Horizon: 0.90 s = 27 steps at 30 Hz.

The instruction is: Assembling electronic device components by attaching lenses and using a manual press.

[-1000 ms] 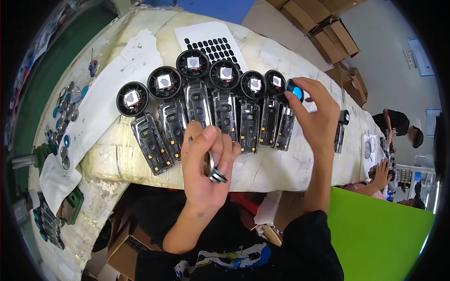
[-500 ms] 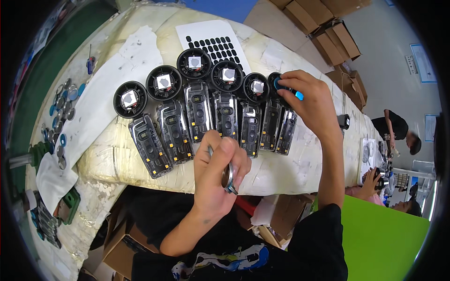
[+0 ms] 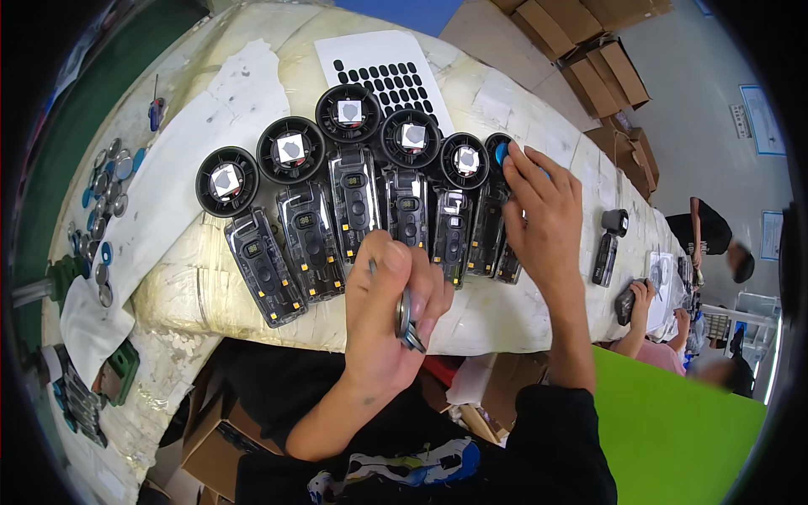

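Observation:
Handheld fans with clear handles and round black heads stand in a fanned row; one is the fan [image 3: 265,268] at the left end. White square pads with grey centres sit in several heads. My left hand [image 3: 383,303] is closed around a few round metal discs [image 3: 406,313], below the middle fans. My right hand [image 3: 543,215] has its fingers stretched over the right-end fans. Its fingertips are at the edge of a blue disc [image 3: 502,153] in a black fan head [image 3: 495,143]. A bit of blue shows under the fingers; the rest is hidden.
Loose round discs [image 3: 109,189] and a screwdriver [image 3: 156,108] lie at the left. A white sheet of black oval stickers [image 3: 391,71] is behind the fans. Another fan [image 3: 608,244] lies at the right, near another person's hand [image 3: 641,296]. Cardboard boxes [image 3: 551,29] are stacked beyond.
My right hand has shifted down and its pinched fingers have straightened out; the blue disc in the fan head shows more. My left hand keeps the discs, nearly in place.

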Each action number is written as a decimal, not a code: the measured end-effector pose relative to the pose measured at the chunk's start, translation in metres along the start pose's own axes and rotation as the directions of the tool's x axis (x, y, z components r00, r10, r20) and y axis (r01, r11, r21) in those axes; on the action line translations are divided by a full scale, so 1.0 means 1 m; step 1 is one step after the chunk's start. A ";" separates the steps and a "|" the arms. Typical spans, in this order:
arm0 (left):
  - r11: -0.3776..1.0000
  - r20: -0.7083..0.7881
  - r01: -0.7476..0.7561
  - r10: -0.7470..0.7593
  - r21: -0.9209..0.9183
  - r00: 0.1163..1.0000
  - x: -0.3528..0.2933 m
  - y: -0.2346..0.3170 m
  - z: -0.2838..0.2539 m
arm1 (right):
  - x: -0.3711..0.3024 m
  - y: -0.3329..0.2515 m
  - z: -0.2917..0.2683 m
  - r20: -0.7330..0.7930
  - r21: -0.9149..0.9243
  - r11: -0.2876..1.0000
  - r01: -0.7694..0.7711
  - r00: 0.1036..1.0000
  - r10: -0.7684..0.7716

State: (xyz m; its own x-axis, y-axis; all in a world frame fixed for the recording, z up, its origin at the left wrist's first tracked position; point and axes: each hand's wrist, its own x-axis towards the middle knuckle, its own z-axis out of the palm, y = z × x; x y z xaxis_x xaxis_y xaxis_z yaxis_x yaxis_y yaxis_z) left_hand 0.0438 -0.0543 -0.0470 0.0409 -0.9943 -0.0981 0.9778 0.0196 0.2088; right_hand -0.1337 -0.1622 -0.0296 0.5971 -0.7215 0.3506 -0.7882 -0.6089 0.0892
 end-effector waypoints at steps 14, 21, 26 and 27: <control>0.992 -0.139 0.118 -0.112 0.034 0.984 -0.006 -0.005 0.011 | 0.005 -0.073 -0.070 -0.064 0.720 0.683 0.127 0.991 -0.118; 0.991 -0.174 0.111 -0.096 0.080 0.980 -0.012 -0.011 0.006 | -0.003 -0.082 -0.044 -0.148 0.795 0.589 0.145 0.988 -0.044; 0.985 -0.335 0.151 -0.114 0.087 0.935 -0.007 -0.014 0.020 | -0.007 -0.079 -0.039 -0.262 0.656 0.710 0.256 0.959 -0.103; 0.983 -0.360 0.169 -0.132 0.074 0.924 -0.006 -0.014 0.024 | -0.006 -0.076 -0.040 -0.282 0.661 0.700 0.271 0.954 -0.102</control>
State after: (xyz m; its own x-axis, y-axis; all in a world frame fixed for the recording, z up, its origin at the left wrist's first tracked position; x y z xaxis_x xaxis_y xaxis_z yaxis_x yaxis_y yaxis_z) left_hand 0.0247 -0.0509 -0.0258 -0.0170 -0.8833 -0.4685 0.9527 -0.1566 0.2606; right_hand -0.0828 -0.0984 -0.0012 0.6078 -0.5329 0.5886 -0.2914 -0.8393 -0.4590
